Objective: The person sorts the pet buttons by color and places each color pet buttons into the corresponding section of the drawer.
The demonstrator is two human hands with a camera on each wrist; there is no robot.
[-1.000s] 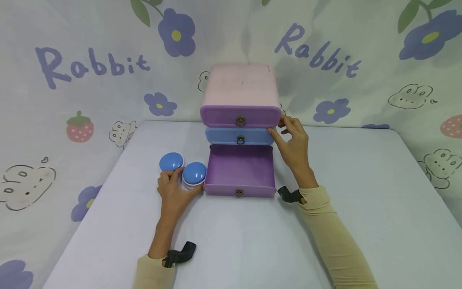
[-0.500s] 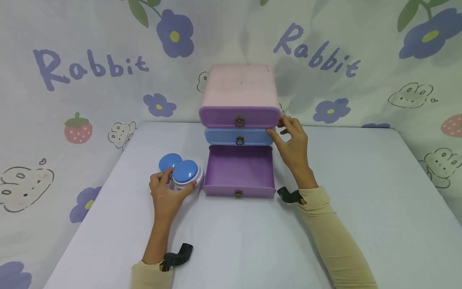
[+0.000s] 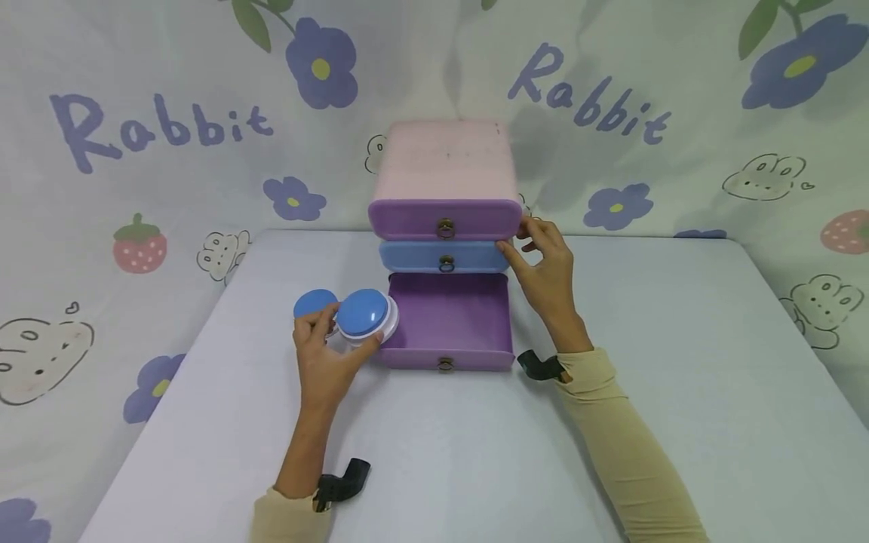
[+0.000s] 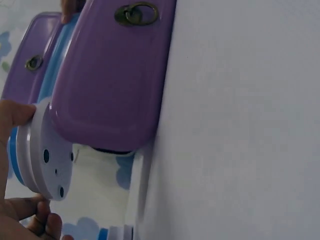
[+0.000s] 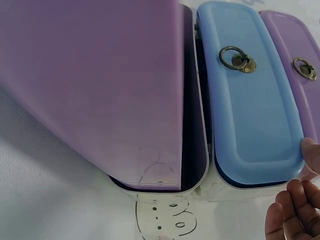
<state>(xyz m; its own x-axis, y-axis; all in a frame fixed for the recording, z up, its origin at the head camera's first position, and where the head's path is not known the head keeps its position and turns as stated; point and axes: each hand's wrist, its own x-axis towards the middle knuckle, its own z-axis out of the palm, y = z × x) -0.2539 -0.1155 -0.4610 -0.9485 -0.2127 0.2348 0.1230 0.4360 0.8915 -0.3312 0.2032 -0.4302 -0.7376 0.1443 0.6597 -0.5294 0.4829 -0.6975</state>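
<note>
My left hand [image 3: 326, 366] pinches a round push button [image 3: 363, 311] with a blue domed top and white base, thumb on one side and fingers on the other. It is lifted and tilted at the left edge of the pulled-out bottom drawer [image 3: 451, 360]; its white underside with several holes shows in the left wrist view. A second blue-topped button [image 3: 314, 302] sits on the table behind the left fingers, partly hidden. My right hand [image 3: 548, 279] holds the right side of the drawer cabinet [image 3: 448, 162], thumb at the corner of the blue middle drawer [image 5: 255, 100].
The purple top drawer [image 3: 407, 219] and the blue one are closed, each with a ring pull. The bottom drawer's bare purple floor shows. The white table [image 3: 434, 467] runs back to a printed cloth [image 3: 204, 60] behind the cabinet.
My left hand has lifted the nearer button off the table, first leftward, then right to the open drawer's edge. My right hand keeps its place on the cabinet.
</note>
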